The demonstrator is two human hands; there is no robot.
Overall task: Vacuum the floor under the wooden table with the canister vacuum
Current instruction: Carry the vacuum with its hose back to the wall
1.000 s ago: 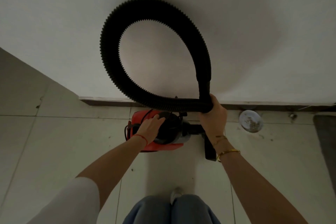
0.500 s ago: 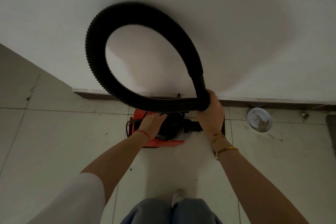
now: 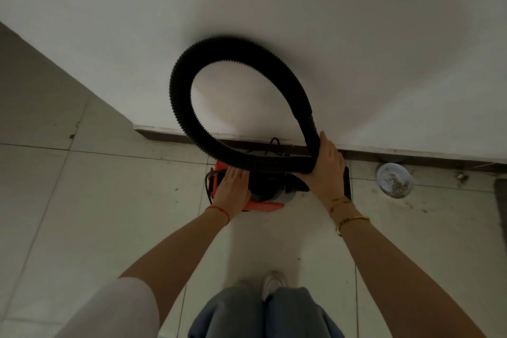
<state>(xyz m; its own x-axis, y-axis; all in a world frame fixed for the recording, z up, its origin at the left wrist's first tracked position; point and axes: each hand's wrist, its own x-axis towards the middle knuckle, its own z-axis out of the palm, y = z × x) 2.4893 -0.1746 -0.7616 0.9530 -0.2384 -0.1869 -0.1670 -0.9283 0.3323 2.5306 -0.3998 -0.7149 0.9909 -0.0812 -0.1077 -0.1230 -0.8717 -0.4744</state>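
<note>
Nearest, the left hand [image 3: 231,192] lies flat, fingers straight, on the orange canister vacuum [image 3: 263,195] standing on the tiled floor [image 3: 82,214]. Beyond it, the right hand [image 3: 326,170] curls around the looped black corrugated hose [image 3: 181,107], rising before the white wall [image 3: 356,49].

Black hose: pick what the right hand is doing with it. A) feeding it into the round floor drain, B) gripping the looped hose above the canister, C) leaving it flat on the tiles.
B: the right hand curls round the black hose, whose loop rises before the wall above the red canister vacuum.
</note>
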